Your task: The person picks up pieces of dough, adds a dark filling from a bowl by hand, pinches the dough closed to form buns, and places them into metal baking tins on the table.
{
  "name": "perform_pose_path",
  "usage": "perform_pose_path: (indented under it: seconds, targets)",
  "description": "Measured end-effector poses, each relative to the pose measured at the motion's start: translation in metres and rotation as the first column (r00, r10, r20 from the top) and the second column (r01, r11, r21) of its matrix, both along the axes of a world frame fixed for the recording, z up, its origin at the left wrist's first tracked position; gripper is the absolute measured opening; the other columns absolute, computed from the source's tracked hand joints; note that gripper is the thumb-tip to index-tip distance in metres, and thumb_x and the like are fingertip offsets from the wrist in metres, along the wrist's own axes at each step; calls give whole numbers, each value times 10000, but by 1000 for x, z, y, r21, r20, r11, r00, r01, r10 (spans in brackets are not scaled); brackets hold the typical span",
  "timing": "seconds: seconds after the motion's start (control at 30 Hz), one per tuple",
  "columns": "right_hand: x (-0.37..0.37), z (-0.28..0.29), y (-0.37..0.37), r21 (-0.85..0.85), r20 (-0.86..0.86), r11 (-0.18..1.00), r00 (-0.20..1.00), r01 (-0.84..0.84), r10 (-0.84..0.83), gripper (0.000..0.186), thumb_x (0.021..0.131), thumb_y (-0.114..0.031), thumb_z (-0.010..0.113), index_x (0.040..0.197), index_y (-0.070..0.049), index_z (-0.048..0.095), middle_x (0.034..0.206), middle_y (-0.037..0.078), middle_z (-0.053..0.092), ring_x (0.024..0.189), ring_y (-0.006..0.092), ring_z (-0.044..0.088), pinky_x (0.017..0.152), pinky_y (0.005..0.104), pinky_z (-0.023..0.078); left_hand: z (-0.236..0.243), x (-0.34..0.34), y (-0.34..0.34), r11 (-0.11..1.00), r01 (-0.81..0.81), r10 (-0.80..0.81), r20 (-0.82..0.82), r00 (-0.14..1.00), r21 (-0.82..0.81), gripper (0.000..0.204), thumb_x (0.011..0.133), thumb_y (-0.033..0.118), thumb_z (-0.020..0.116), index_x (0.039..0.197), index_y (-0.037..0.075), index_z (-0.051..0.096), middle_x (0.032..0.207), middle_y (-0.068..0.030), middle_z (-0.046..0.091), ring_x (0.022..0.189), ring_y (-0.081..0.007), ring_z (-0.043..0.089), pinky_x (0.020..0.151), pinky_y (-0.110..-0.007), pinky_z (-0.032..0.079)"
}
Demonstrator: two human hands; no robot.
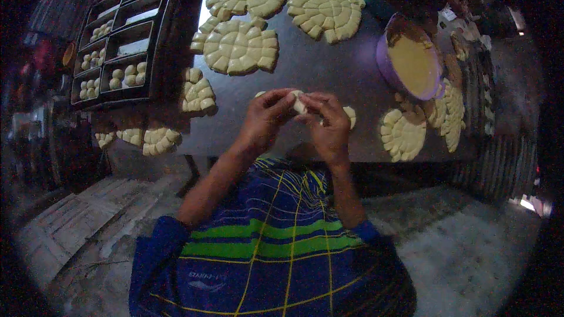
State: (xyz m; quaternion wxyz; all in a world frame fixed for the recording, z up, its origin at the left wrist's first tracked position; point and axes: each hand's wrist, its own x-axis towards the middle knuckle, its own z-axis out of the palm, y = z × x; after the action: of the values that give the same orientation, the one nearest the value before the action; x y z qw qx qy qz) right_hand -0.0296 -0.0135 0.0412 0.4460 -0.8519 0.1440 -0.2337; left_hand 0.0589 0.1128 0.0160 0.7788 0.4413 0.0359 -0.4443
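Note:
Just above the near edge of the table, my left hand [264,118] and my right hand [328,123] meet fingertip to fingertip. Between them they pinch a small pale piece of dough [299,104], partly covered by the fingers. Another lump of dough [350,117] lies just right of my right hand, and a bit more pale dough shows behind my left hand. Beyond my hands rests a flat round of dough [239,47] scored into many pieces. A smaller cut slab [198,91] sits to the left.
At the left stands a dark compartmented tray [154,41] with dough balls in several sections. A purple basin [383,58] with yellowish contents is at the right. More scored dough rounds [326,15] lie at the far side, and another round [403,135] at the near right of the dark table [305,64].

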Motion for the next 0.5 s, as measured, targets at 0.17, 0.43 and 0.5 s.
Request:
perform_pose_path:
  seconds: [0.17,0.43,0.5]
  targets:
    - [-3,2,-6,-363,98,924,981,-119,165,345,783,22,676,1102,-109,687,954,86,663,921,253,624,757,362,522,-2,-1,2,999,43,-44,33,998,24,318,935,214,623,1168,-2,606,1100,-93,640,980,-179,633,839,-311,520]
    - [0,9,5,29,-88,998,994,60,-57,207,776,-100,746,976,-57,712,932,98,650,864,256,630,730,341,515,-3,-3,12,990,65,-112,411,905,125,248,942,155,604,1102,-33,631,1043,-101,675,977,-169,637,879,-311,524]
    - [2,9,5,32,-59,998,997,52,-50,175,771,-108,753,932,-48,718,927,98,649,853,252,634,728,341,517,-2,-2,13,988,73,-128,447,885,138,233,945,155,600,1089,-25,636,1037,-100,676,970,-165,637,875,-308,521]
